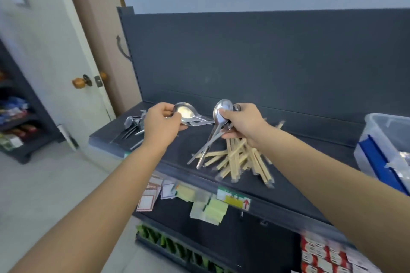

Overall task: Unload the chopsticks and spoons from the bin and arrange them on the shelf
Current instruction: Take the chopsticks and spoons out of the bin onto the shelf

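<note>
My left hand [162, 125] pinches the bowl of one steel spoon [188, 114], holding it level above the dark shelf [177, 146]. A bunch of steel spoons [218, 122] is gripped by their bowls in my right hand [243, 123], handles hanging down and to the left. Below that hand, a loose pile of wrapped wooden chopsticks [241, 159] lies on the shelf. Several more spoons [134, 125] lie in a small heap at the shelf's left end. The clear plastic bin [386, 150] with blue trim stands at the right end of the shelf.
The shelf has a tall dark back panel [266, 62] and price tags [184, 193] hanging along its front edge. Lower shelves hold boxed goods [321, 252]. A door with a wooden knob [78, 82] is at the left, beside another rack of goods [13, 117].
</note>
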A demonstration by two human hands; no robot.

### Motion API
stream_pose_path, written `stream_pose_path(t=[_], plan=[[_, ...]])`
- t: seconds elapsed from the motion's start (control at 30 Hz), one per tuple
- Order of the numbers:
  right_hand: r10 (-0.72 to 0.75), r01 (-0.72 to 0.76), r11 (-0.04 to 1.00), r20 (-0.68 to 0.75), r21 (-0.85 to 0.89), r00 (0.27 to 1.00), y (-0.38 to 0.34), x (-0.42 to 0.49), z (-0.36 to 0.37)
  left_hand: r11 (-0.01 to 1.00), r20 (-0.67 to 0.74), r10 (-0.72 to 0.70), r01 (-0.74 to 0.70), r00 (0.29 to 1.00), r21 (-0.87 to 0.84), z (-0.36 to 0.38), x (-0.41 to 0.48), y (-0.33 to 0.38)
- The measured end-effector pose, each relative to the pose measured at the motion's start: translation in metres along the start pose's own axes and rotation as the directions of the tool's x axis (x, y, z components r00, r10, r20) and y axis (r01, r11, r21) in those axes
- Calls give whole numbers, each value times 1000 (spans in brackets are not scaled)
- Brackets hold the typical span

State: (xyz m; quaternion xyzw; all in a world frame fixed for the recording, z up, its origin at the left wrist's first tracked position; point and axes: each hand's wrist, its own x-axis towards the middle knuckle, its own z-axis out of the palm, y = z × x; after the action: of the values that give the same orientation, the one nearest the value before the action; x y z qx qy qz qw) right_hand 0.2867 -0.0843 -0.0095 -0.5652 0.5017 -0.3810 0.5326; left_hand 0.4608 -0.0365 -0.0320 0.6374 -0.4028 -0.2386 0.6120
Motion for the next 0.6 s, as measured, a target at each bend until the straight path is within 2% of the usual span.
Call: stream_pose_path(t=[0.13,0.3,0.43,0.6], plan=[[61,-62,998,40,8,997,10,33,55,989,26,-142,143,990,-30,-47,43,-39],[133,-131,991,145,-25,980,27,93,105,952,91,-304,299,948,72,-84,102,-83],[187,-174,980,161,-94,969,40,143,135,932,147,-344,318,927,177,-91,158,-103],[250,-231,963,152,-137,956,45,190,163,915,275,-342,252,898,316,-82,218,-124]])
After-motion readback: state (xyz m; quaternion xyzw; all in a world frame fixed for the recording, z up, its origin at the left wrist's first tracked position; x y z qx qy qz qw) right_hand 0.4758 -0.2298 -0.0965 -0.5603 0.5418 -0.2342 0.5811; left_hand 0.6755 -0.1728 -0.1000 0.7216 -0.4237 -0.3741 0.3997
